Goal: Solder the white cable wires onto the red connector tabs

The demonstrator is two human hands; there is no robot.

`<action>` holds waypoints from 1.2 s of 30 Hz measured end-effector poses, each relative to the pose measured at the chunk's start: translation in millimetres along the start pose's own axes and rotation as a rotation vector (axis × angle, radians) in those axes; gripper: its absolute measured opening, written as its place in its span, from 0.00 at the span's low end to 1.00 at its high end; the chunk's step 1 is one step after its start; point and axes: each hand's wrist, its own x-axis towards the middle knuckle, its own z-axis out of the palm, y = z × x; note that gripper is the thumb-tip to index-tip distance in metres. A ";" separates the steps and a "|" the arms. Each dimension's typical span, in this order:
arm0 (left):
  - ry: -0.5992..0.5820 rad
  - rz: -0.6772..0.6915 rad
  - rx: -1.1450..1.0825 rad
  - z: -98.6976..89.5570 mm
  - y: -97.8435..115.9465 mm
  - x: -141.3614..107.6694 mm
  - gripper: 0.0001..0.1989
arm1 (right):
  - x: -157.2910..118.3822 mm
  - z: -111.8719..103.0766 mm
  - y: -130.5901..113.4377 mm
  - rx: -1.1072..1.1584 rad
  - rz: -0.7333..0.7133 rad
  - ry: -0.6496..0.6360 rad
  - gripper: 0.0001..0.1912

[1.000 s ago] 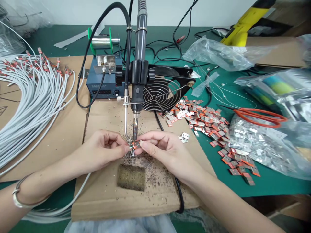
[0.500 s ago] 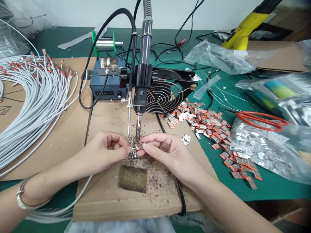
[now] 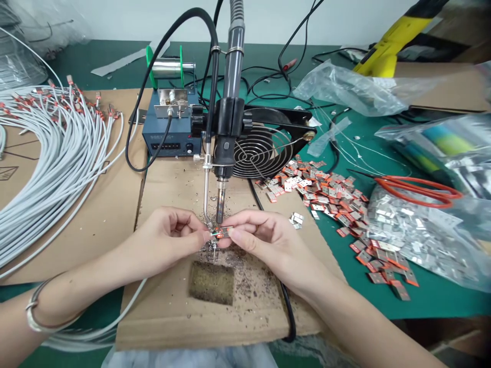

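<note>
Between thumb and fingers, my right hand (image 3: 264, 235) pinches a small USB connector (image 3: 224, 232) with a metal shell and orange-red base. My left hand (image 3: 182, 232) is closed in a pinch on the thin wire end of a grey-white cable (image 3: 132, 301), which shows again below that wrist. The wire end meets the connector's left side. Right above them points the tip of a soldering iron (image 3: 220, 204) clamped in a stand, with a metal solder feed tube (image 3: 206, 194) beside it. Whether the tip touches the connector I cannot tell.
A worn sponge (image 3: 211, 282) lies on the cardboard (image 3: 164, 317) amid solder specks. Cables (image 3: 65, 168) with connectors are bundled left. Behind stand a blue solder feeder (image 3: 164, 135) and a fan (image 3: 261, 151). Loose connectors (image 3: 330, 189) and a plastic bag (image 3: 414, 230) lie right.
The connector has shifted very slightly to the right relative to the hands' earlier place, and more of its face shows. Both hands keep their pinch; the whole view has moved a little.
</note>
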 end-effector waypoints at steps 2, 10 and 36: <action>-0.009 0.007 0.001 -0.2 -0.5 -0.6 0.07 | -0.2 0.1 -0.1 0.000 -0.007 -0.012 0.06; -0.017 0.016 0.000 -0.4 -1.9 -1.2 0.09 | -0.2 -0.3 -0.3 -0.029 -0.004 -0.008 0.07; 0.002 0.018 0.116 0.3 -2.8 -3.3 0.10 | 0.5 2.3 0.0 -0.160 -0.007 0.041 0.14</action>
